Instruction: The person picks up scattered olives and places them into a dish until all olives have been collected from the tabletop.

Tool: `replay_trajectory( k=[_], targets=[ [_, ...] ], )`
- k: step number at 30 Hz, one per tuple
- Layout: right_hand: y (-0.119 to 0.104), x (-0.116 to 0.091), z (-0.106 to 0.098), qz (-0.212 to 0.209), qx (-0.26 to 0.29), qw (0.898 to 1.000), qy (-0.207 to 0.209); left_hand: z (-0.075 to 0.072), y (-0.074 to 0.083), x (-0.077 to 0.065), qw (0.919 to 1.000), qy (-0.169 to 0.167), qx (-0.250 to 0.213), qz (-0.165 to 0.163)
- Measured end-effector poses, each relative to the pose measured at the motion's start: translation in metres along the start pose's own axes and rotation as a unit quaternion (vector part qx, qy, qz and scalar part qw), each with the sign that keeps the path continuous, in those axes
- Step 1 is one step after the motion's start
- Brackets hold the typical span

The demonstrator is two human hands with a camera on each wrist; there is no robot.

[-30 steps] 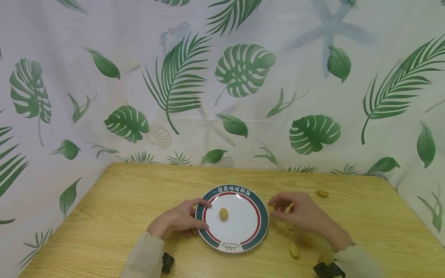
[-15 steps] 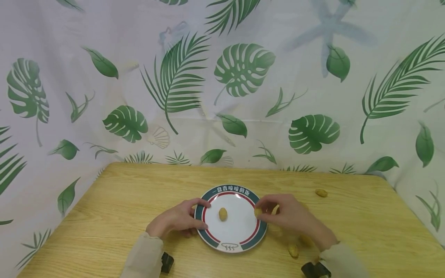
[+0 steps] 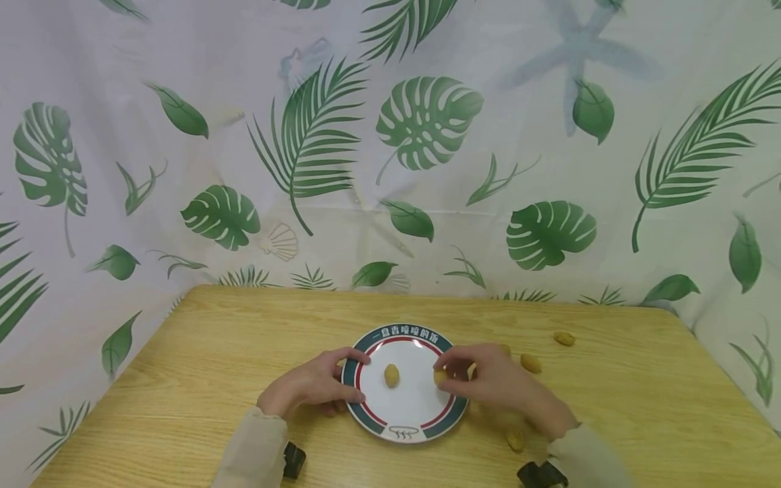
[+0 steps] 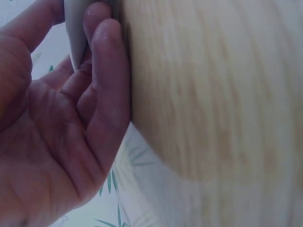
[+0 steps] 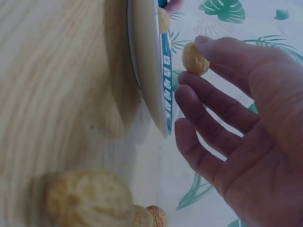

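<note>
A white plate (image 3: 405,410) with a dark blue-green rim and a red ring lies on the table. My left hand (image 3: 308,383) grips its left edge, two digits over the rim; in the left wrist view the other fingers (image 4: 110,71) reach beneath it. One walnut (image 3: 392,375), light brown and oval, lies left of the plate's middle. Over the plate's right side, my right hand (image 3: 488,376) pinches a second walnut (image 5: 195,59) between thumb and fingertips. In the right wrist view this walnut is held apart from the plate (image 5: 149,61).
Several walnuts lie on the wooden table (image 3: 256,325) right of the plate, among them one walnut (image 3: 531,363) behind the right wrist, one walnut (image 3: 515,439) near the front and one walnut (image 3: 564,338) farther back. A leaf-patterned cloth (image 3: 464,237) rises behind the table.
My right hand has moved left with the pinched walnut, from beside the plate to over its right side. The left hand and the plate stay put.
</note>
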State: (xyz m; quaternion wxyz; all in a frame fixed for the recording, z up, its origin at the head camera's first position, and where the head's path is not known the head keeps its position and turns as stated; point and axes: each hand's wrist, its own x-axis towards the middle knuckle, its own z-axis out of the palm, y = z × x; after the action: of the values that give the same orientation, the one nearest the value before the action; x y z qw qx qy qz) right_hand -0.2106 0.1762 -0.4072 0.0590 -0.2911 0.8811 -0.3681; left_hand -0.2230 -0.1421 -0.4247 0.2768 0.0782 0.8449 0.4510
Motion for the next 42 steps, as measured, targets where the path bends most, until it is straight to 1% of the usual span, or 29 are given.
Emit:
replay_trajectory(
  k=[6,14,22,29,33,39,42],
  targets=[
    [-0.001,0.002,0.004,-0.015,0.006,1.0,-0.004,0.0,0.0,0.0,1.0,-0.001,0.001,0.003],
    [-0.006,0.006,0.01,0.015,-0.002,0.999,-0.029,0.0,0.001,0.0,1.0,0.0,0.003,0.003],
    [-0.009,0.011,0.017,-0.007,0.01,0.999,-0.037,-0.001,0.001,0.0,1.0,0.003,0.003,0.0],
    [-0.009,0.013,0.023,-0.002,0.015,0.998,-0.054,-0.001,0.0,0.001,1.0,-0.001,0.005,0.003],
    [-0.01,0.014,0.026,0.003,0.016,0.998,-0.062,0.0,0.001,0.001,1.0,0.001,0.006,-0.002],
    [-0.01,0.017,0.032,-0.002,0.014,0.998,-0.067,0.0,0.001,0.0,1.0,0.002,0.004,-0.009],
    [-0.009,0.018,0.035,0.003,0.009,0.998,-0.069,-0.001,0.001,0.001,1.0,0.001,0.001,-0.008]
  ],
)
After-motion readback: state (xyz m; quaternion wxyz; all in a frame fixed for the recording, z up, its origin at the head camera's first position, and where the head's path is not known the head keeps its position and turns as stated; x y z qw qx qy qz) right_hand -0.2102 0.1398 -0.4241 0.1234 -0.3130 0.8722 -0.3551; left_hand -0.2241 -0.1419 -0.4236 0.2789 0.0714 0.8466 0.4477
